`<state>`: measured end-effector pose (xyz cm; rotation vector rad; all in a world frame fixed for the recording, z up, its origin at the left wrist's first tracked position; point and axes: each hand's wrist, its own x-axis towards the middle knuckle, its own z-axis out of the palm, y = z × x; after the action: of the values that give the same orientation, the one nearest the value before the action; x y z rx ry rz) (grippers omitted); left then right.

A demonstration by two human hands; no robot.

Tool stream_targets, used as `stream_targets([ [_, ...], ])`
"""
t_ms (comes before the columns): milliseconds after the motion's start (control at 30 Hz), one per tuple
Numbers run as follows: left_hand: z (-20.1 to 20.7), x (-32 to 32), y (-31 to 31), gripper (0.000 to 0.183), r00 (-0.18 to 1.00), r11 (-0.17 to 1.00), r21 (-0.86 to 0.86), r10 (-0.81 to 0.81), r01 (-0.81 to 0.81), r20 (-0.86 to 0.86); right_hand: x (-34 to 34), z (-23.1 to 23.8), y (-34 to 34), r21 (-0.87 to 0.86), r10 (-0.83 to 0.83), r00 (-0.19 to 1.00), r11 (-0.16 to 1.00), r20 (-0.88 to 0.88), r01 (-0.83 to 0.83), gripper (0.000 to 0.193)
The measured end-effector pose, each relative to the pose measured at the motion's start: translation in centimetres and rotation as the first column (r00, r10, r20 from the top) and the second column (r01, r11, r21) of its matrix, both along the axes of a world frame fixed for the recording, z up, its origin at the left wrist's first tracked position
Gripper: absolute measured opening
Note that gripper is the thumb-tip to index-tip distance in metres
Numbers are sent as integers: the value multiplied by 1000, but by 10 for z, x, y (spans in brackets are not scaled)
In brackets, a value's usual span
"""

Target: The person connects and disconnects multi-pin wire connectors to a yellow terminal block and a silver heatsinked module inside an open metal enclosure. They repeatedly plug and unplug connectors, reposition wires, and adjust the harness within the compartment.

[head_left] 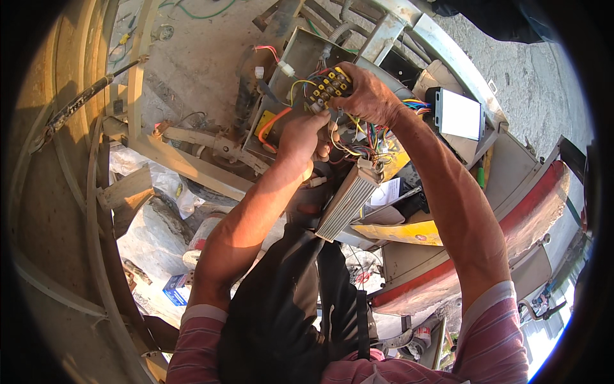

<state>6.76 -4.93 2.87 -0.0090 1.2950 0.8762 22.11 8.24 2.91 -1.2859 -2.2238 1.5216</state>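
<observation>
A black and yellow terminal block [330, 88] is held up in front of me, above an open metal box [299, 46]. My right hand [371, 95] grips its right end, thumb below and fingers over the top. At the block's lower left end, my left hand [303, 136] is closed, fingertips pressed together; what they pinch is hidden. Several thin coloured wires [348, 151] run below the block to a finned metal unit [348, 203] between my forearms. A white plug connector [286, 68] with red wires lies at the box's left side.
A thick orange cable [263, 132] bends inside the box. To the right, a white-faced box [459, 114] rests by the metal frame [441, 45]. A yellow panel [400, 232] and a red-striped body edge [409, 281] lie lower right. Beige beams [192, 168] cross the left.
</observation>
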Motion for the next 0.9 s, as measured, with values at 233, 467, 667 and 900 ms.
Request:
stream_targets([
  [233, 6, 11, 1, 20, 991, 993, -52, 107, -103, 78, -2, -1, 1, -94, -13, 1000, 995, 24, 15, 61],
  [467, -5, 16, -9, 28, 978, 981, 16, 189, -191, 91, -4, 0, 2, -135, -31, 999, 990, 26, 34, 63],
  [667, -10, 18, -17, 23, 963, 951, 160, 268, -264, 0, -7, 2, -1, -29, -57, 998, 998, 37, 58, 50],
  [900, -3, 7, -30, 19, 805, 799, 543, 133, 258, -578, -7, 1, -2, -42, -68, 997, 997, 26, 70, 50],
])
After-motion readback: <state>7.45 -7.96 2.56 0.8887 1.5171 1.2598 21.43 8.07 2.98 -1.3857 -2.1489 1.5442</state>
